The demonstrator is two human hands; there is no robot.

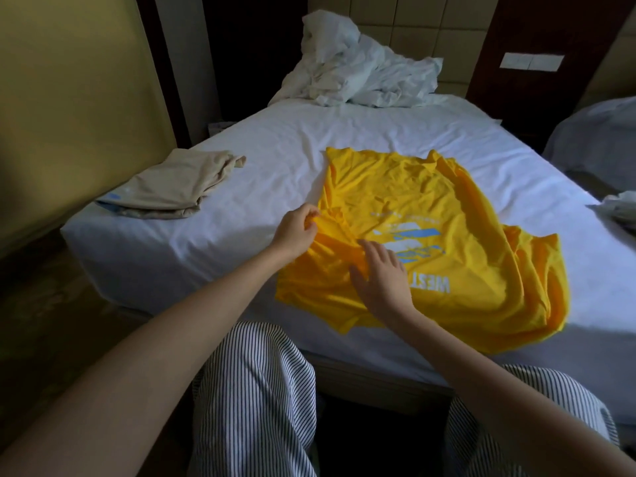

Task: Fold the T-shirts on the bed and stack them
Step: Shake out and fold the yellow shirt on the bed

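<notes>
A yellow T-shirt (447,215) with white and blue print lies spread and wrinkled on the white bed (261,173), its collar end toward me. My left hand (296,232) pinches a fold of yellow cloth at the shirt's left edge. My right hand (382,277) rests on the shirt just below, its fingers spread and lightly bent over the bunched fabric. A folded beige T-shirt (175,184) lies on the bed's left corner, on top of another folded garment with a blue edge.
A crumpled white duvet (358,74) is heaped at the headboard. A second bed (599,139) stands at the right, with a crumpled pale cloth (619,208) at the right edge. A yellow wall (69,98) runs close along the left. My striped trousers (254,401) press against the bed's near edge.
</notes>
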